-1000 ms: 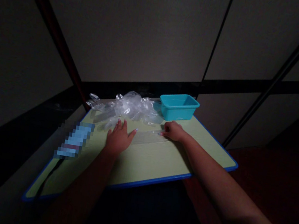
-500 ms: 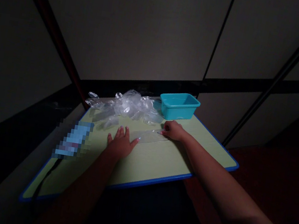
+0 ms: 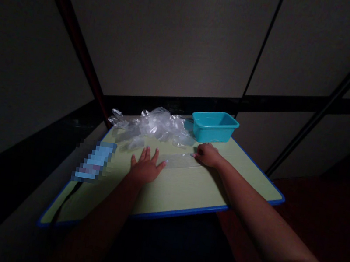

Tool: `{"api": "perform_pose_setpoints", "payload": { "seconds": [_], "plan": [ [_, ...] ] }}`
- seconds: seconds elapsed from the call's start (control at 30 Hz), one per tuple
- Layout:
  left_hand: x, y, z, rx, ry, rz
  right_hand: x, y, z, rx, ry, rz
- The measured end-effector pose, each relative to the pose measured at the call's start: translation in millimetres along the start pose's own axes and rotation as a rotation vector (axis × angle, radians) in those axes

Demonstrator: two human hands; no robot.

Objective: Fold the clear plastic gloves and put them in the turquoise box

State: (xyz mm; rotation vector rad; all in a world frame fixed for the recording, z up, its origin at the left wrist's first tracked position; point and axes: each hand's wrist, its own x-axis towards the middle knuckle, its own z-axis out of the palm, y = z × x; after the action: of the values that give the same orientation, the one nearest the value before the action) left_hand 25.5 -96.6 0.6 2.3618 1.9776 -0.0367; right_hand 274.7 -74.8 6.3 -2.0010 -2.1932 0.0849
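A clear plastic bag (image 3: 181, 161), long and narrow, lies flat on the pale yellow table (image 3: 185, 190). My left hand (image 3: 146, 168) rests on the tabletop with its fingers spread, the thumb touching the bag's left end. At the other end, my right hand (image 3: 208, 155) is closed in a pinch on the bag's edge near its upper right corner. Behind both hands sits a loose heap of crumpled clear plastic bags (image 3: 159, 125). A turquoise plastic basket (image 3: 213, 133) stands just beyond my right hand; its inner floor is hidden.
At the table's left edge lies a blurred-out light blue flat object (image 3: 95, 160) with a dark strap (image 3: 66, 200) running toward me. The table has a raised blue rim (image 3: 182, 212). Wall panels (image 3: 176, 38) rise directly behind it.
The view has shifted slightly, so everything sits a little further right. My left fingers look somewhat more spread. The right hand keeps its pinch on the bag.
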Motion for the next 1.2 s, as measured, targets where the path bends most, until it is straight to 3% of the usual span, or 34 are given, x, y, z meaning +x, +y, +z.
{"api": "perform_pose_setpoints", "payload": {
  "seconds": [0.1, 0.23, 0.4, 0.57, 0.73, 0.93, 1.1, 1.2],
  "plan": [
    [1.2, -1.5, 3.0, -0.019, -0.065, -0.008, -0.4, -0.1, 0.4, -0.015, 0.0, -0.008],
    [-1.0, 2.3, 2.7, 0.007, 0.067, 0.042, -1.3, -1.3, -1.0, 0.005, 0.003, -0.009],
    [-7.2, 18.4, 2.9, 0.035, 0.212, 0.211, -0.4, -2.5, -1.8, 0.115, 0.008, 0.027],
    [-13.7, 30.3, 3.8, 0.024, 0.149, 0.373, 1.6, -4.2, 2.0, 0.089, 0.01, 0.052],
    [-13.8, 30.6, 7.0, -0.002, 0.053, 0.399, 0.5, -6.6, 3.3, -0.004, -0.003, -0.017],
    [-10.0, 28.7, 10.2, -0.012, 0.083, 0.414, -2.1, -6.1, -0.9, 0.096, -0.007, 0.001],
    [-10.4, 27.4, 2.8, -0.037, 0.151, 0.351, -1.0, -5.4, 0.2, 0.122, -0.051, 0.022],
    [-13.0, 28.1, 0.2, -0.039, 0.122, 0.419, -0.5, -6.1, 1.3, 0.074, -0.044, 0.002]
  ]
}}
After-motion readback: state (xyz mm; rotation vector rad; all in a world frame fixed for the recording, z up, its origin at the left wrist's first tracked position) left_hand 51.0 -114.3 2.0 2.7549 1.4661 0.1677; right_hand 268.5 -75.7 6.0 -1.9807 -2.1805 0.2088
